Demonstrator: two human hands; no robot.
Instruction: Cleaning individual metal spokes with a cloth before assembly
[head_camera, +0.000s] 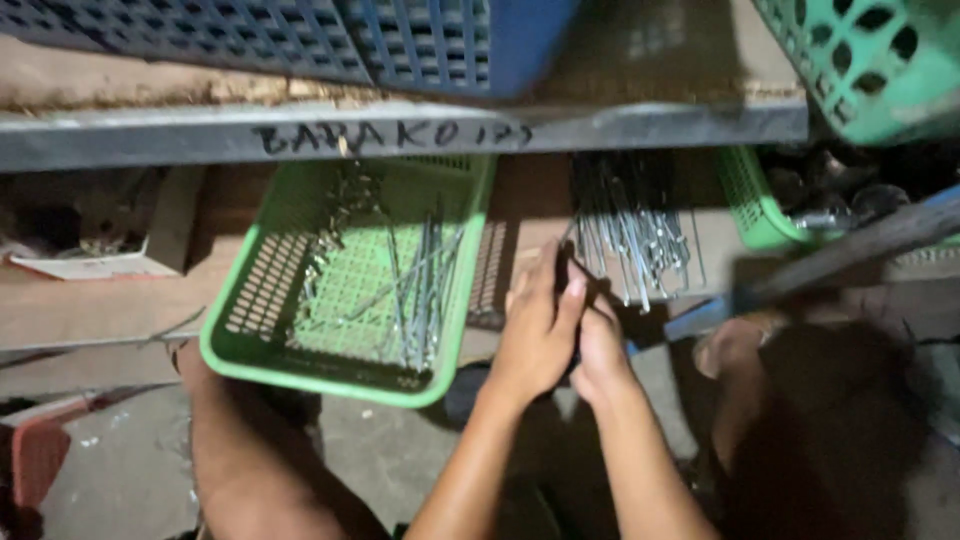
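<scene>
We see a bundle of thin metal rods (632, 235) lying on the lower wooden shelf (90, 310), toward its right half, with the near ends fanned out at the shelf's front edge. Both of our hands meet just in front of those ends. Our left hand (540, 330) is curled, its fingers (572, 295) bent over and closed around something dark and slim that stands between the two hands; we cannot tell exactly what it is, though it sits right at the tips of the rods. Our right hand (600, 345) presses against the left from the other side, fingers folded in and wrapped on the same dark piece, so the two hands are together with no gap showing between them.

Left of the hands a green plastic basket (250, 350) rests tilted over the front edge of the shelf, and more loose rods (410, 290) lie inside it on its slotted floor. A grey metal rail (400, 130) runs across above, bearing dark handwriting. On the shelf over it stand a blue crate (420, 40) and, at the right corner, a green crate (870, 60). A second green basket (750, 200) sits at the right end of the lower shelf, holding dark metal parts too dim to make out.
</scene>
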